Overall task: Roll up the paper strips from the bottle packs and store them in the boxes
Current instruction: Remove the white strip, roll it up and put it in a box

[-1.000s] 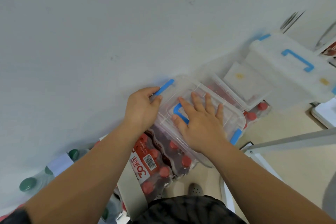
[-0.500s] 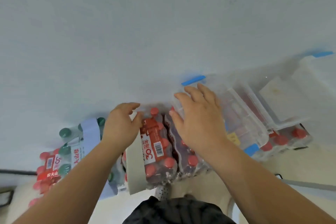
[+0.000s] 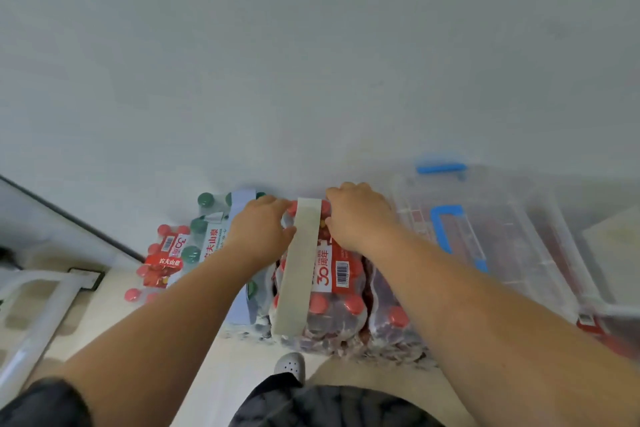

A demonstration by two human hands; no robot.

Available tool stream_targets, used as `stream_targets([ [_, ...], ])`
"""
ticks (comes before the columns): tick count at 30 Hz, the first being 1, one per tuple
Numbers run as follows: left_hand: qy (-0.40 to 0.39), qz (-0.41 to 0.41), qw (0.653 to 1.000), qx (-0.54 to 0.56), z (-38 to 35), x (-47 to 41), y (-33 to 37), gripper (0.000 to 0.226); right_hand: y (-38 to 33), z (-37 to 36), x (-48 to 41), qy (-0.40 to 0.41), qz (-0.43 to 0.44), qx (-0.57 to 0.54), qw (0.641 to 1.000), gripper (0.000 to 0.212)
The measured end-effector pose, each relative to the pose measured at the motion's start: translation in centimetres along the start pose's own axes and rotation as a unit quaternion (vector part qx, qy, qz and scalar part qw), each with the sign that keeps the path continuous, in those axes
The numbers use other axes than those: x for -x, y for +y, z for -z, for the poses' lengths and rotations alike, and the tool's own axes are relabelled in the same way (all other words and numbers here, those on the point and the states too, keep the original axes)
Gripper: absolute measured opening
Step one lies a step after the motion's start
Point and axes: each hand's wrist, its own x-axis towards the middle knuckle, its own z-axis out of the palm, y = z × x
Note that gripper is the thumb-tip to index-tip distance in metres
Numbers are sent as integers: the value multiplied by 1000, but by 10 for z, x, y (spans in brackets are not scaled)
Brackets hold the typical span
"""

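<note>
- A beige paper strip point(image 3: 299, 263) is being flanked at its far end by both hands; it is lying lengthwise over a shrink-wrapped pack of red-capped bottles point(image 3: 341, 291).
- The left grip point(image 3: 263, 230) is being held in a C-shape. Its thumb and forefinger are touching the strip's left edge, but whether the strip is being pinched cannot be told.
- The right grip point(image 3: 358, 218) is being held bent over the pack's far end, with its thumb against the strip's right edge. The fingertips are being hidden by the hand, so it cannot be told whether this grip is spread or closed.
- Just left of the left grip, a pale blue paper strip point(image 3: 242, 199) is being carried across a pack of green-capped bottles point(image 3: 204, 236). Farther left, a smaller red-labelled bottle pack point(image 3: 164, 253) is standing.
- Just right of the right grip, a clear plastic box with a blue handle point(image 3: 502, 236) is sitting with its lid on, and red is being shown through it.
- Beyond both grips, the packs are being backed by a white wall point(image 3: 311, 62).
- Nearer the person than the grips, a grey perforated shoe point(image 3: 290, 364) is resting on the beige floor point(image 3: 114, 295).
</note>
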Motion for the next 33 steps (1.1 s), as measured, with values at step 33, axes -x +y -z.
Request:
stream_targets([
  [33,-103,-107,914,377,74,16,-13,18,-44,12,45,69,-96,-513,850,6],
])
